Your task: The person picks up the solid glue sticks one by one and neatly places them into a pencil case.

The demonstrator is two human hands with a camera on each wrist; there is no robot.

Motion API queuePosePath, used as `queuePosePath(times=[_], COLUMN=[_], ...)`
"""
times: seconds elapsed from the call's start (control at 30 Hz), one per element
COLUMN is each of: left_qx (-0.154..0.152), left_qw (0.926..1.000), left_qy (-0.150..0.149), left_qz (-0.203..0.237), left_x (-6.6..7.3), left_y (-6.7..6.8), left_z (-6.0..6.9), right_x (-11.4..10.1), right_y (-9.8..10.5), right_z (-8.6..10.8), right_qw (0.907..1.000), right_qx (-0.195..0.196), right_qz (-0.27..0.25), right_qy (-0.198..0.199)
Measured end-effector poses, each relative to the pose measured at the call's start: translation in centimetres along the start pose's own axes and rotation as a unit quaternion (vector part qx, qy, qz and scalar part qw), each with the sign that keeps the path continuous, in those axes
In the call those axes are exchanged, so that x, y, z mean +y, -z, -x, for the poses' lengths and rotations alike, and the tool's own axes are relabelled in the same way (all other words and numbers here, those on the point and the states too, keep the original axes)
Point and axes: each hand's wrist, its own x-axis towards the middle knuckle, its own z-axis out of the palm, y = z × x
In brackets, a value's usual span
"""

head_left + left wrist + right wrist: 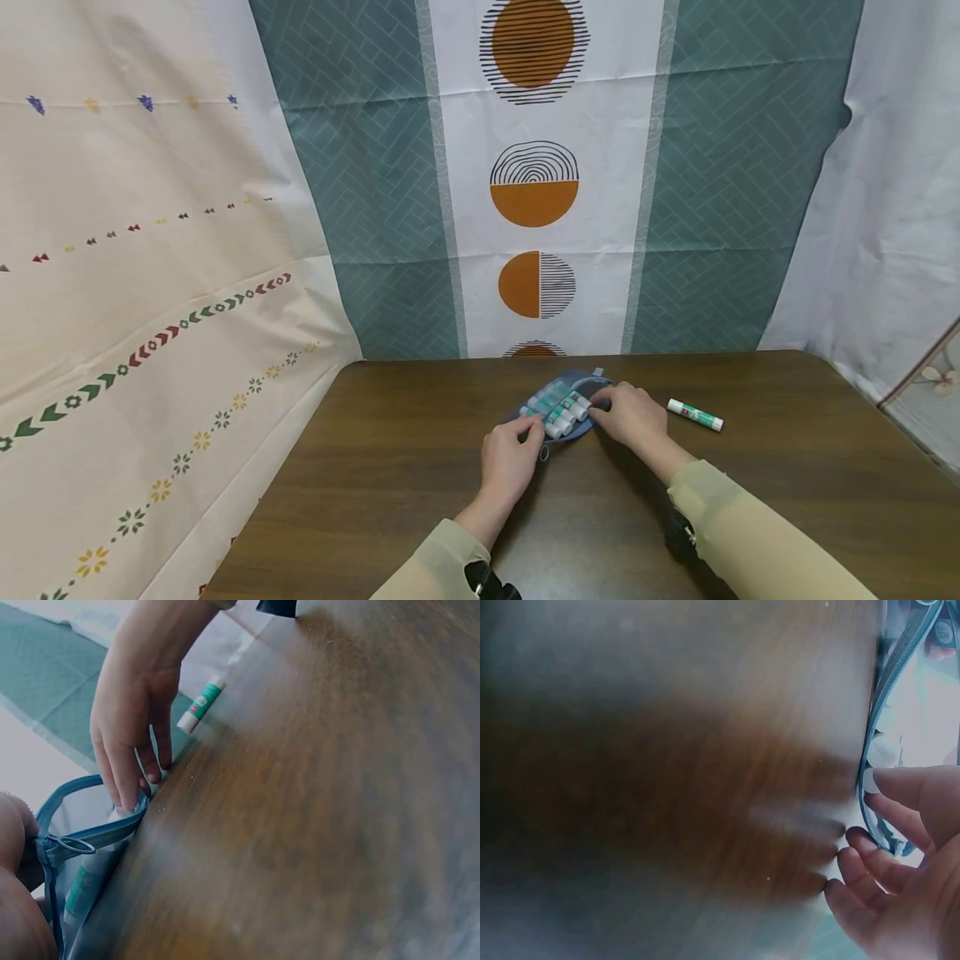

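Observation:
A blue zip pouch (581,430) with a see-through side lies on the table, its zip open. Inside it, several glue sticks (558,419) with white ends and green labels lie side by side. My left hand (507,463) pinches the pouch's near left edge, beside the zip's ring pull (71,844). At the opening's right end, my right hand (632,413) pinches the white end of a glue stick between thumb and forefinger; its other fingers (859,881) are bent outside the pouch. Most of that stick is hidden by the pouch and fingers.
Right of my right hand, a loose glue stick (695,415) lies on the brown wooden table (360,492). Behind the table hangs a green and white patterned cloth (390,208), with a cream patterned cloth (150,275) along the left.

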Motion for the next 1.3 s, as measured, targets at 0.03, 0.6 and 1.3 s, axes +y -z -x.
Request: queuePosePath(times=[0.03,0.6,1.3], left_qx=[-0.001,-0.008,-0.022], left_qw=[1.0,0.9999,0.9994], left_qy=[0.0,0.002,0.019], left_qz=[0.0,0.008,0.016], left_x=[0.0,0.0,-0.1], left_y=[0.0,0.1,0.0], left_z=[0.0,0.1,0.0], right_x=[0.0,2.6,6.7], right_y=[0.0,0.4,4.6], right_z=[0.0,1.4,5.0], right_qw=[1.0,0.9892,0.9922], right_qx=[0.001,-0.021,-0.003], right_qz=[0.0,-0.081,-0.082], right_qy=[0.001,0.12,0.094])
